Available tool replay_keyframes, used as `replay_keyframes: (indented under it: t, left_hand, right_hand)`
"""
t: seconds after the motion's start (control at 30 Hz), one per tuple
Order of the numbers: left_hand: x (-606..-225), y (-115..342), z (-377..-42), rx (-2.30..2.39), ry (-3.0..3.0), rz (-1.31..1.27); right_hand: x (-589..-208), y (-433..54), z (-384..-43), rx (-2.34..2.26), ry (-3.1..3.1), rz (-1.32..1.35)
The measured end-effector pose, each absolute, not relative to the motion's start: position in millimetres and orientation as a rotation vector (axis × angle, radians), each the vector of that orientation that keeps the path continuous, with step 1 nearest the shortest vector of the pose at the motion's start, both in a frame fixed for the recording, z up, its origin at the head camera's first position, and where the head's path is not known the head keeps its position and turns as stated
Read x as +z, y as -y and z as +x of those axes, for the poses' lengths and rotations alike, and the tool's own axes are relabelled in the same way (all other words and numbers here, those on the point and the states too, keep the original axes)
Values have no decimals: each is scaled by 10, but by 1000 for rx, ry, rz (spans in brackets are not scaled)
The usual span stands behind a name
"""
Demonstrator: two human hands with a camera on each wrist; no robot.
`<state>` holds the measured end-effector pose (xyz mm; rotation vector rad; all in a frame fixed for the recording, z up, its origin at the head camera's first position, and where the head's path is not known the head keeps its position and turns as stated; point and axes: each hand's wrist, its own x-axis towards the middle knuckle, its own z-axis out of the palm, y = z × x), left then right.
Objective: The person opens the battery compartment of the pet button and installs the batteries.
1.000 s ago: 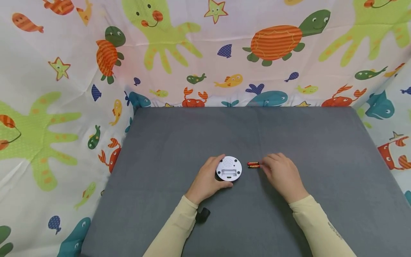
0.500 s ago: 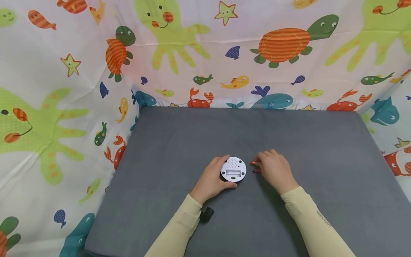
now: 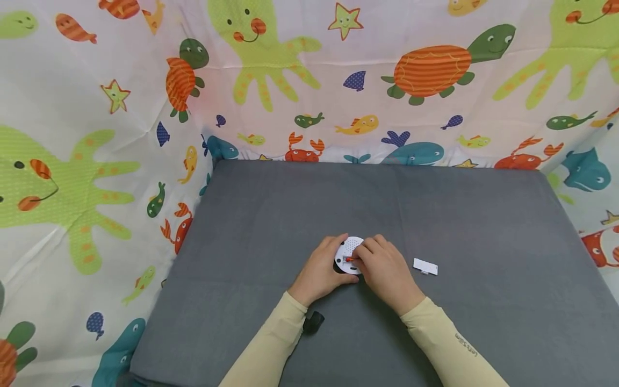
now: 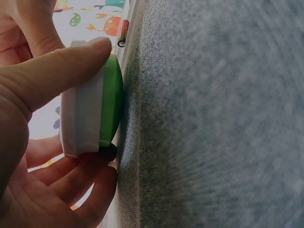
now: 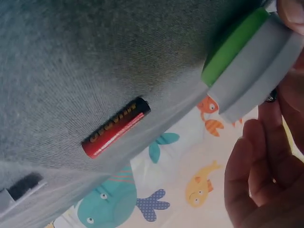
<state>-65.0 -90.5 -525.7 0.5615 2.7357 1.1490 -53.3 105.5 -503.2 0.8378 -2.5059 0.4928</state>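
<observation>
A round white device (image 3: 347, 247) with a green underside lies face down, its battery compartment upward. My left hand (image 3: 321, 271) grips it by the sides; in the left wrist view the thumb (image 4: 80, 64) presses along its white and green edge. My right hand (image 3: 384, 274) pinches a red-tipped battery (image 3: 348, 259) right over the compartment, the fingers covering most of it. A second battery (image 5: 116, 127), black and red, lies on the grey cloth beside the device in the right wrist view; the right hand hides it in the head view.
A white battery cover (image 3: 425, 267) lies on the grey cloth surface (image 3: 290, 204) to the right of the right hand. Something small and black (image 3: 313, 322) sits at the left wrist. A curtain (image 3: 271, 123) printed with sea animals stands behind and at both sides.
My right hand has picked up one battery from the cloth and moved left with it to the device. The white cover has come into view. My left hand keeps its hold.
</observation>
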Motion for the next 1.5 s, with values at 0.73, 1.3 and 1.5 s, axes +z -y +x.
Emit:
replay_keyframes:
  t: [0.73, 1.3, 1.5]
  left_hand:
    - [-5247, 896, -651, 1143, -2756, 583]
    - [-5257, 914, -654, 1176, -2765, 591]
    - [-5274, 923, -639, 1180, -2724, 520]
  right_hand:
    - [-4955, -1180, -546, 1347, 2840, 131]
    - [-4988, -1174, -613, 1348, 2945, 100]
    - [-4986, -1550, -473, 1080, 2847, 233]
